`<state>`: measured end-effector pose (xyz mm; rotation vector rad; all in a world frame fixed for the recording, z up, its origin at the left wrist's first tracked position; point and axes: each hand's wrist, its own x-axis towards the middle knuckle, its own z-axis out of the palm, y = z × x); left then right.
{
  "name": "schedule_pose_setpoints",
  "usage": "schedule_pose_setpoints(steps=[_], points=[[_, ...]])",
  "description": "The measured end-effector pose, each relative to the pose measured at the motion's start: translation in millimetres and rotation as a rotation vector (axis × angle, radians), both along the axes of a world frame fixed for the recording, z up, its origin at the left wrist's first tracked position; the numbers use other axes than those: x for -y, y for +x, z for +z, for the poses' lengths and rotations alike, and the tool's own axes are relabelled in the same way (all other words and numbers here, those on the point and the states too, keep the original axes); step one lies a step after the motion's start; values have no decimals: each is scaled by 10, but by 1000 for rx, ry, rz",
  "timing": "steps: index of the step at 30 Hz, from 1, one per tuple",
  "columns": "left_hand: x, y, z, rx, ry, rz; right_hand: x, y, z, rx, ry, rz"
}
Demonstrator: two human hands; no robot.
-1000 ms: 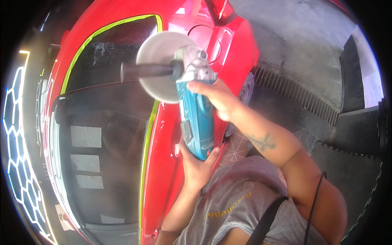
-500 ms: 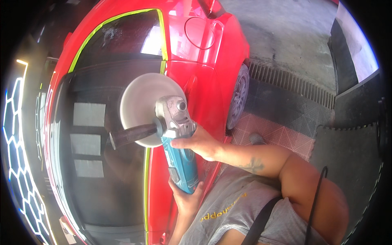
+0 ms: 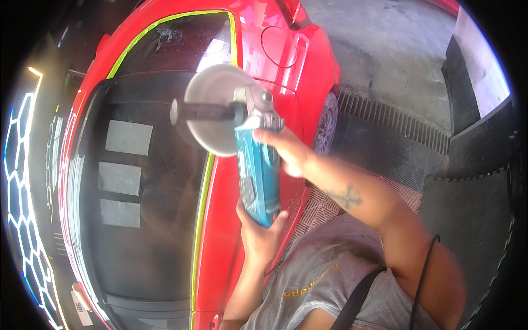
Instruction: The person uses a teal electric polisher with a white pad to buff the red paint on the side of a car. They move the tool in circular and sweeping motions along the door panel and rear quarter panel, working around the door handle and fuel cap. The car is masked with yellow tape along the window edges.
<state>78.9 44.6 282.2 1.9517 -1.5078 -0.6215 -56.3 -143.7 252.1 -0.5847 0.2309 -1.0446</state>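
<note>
My right hand grips the front of the teal body of a polisher, its thumb just behind the silver gear head. Lower down, my left hand is wrapped round the rear end of the same tool. A black side handle sticks out to the left, with neither hand on it. The pale round pad is blurred and overlaps the red car and its dark glossy top panel. Whether the pad touches the paint I cannot tell.
Yellow-green masking tape edges the car's dark panels. A wheel stands beyond my right arm, near a floor drain grate and dark floor tiles. A black cord hangs over my right shoulder. Hexagonal lights glow at far left.
The polisher has moved up and to the right in the view, carried by both hands. Its side handle has swung upward to nearly level. The car's position in the view has shifted slightly.
</note>
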Motion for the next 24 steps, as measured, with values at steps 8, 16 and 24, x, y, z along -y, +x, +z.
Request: schedule_pose_setpoints(steps=[8, 16, 24], points=[[-506, 188, -52, 7, -26, 89, -459, 234, 73, 70, -21, 111], [-974, 475, 481, 394, 37, 151, -883, 562, -114, 358, 33, 335], [-213, 337, 707, 511, 41, 137, -165, 490, -214, 508, -52, 328]])
